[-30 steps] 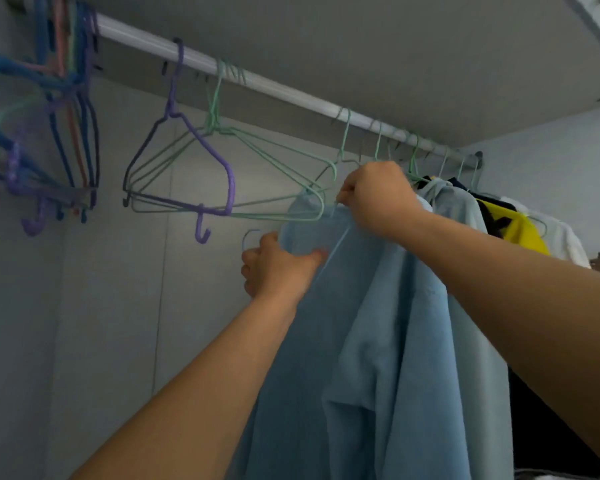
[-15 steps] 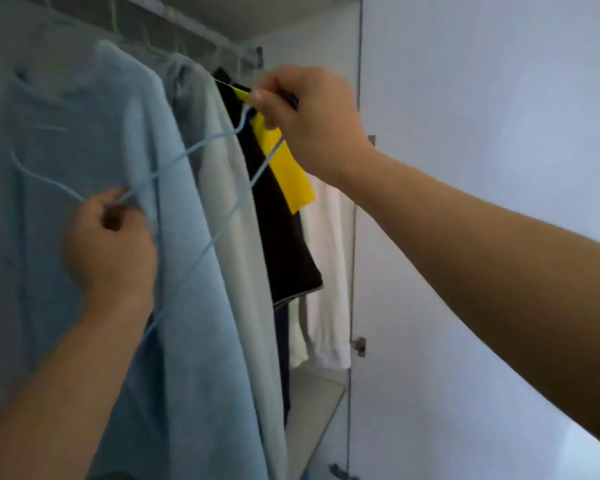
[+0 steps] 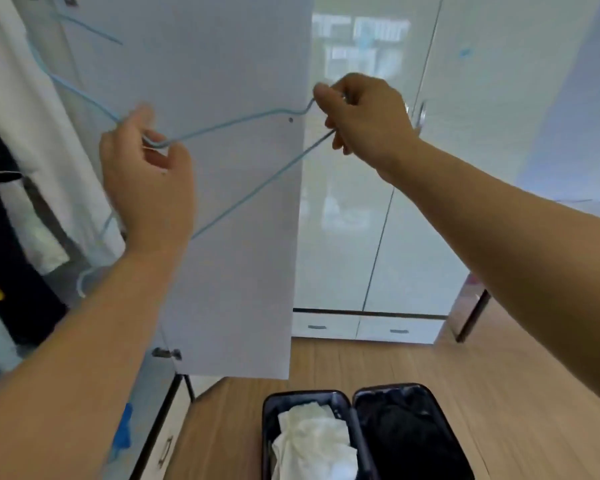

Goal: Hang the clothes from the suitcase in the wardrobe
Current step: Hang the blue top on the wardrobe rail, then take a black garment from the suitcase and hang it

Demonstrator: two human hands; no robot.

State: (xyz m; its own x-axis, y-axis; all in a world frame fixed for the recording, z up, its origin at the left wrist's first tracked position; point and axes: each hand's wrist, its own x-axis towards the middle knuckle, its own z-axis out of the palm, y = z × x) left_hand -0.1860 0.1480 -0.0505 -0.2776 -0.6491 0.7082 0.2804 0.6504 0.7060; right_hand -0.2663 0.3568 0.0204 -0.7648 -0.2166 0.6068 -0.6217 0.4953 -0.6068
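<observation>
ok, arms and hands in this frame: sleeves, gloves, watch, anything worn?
Nothing worn that shows. Both forearms are bare up to the frame edge, with no sleeve cuff in view. The left hand and right hand have no gloves; no watch or wristband shows. Blur is too strong to rule out a thin ring.

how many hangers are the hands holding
2, it seems: one light blue hanger stretched between the left hand and right hand, and another blue hanger trailing left from the left hand. Blur could hide more.

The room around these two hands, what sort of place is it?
Most likely a bedroom or dressing room: an open wardrobe with hanging clothes, an open suitcase on the wooden floor, and a wire hanger held in both hands.
</observation>
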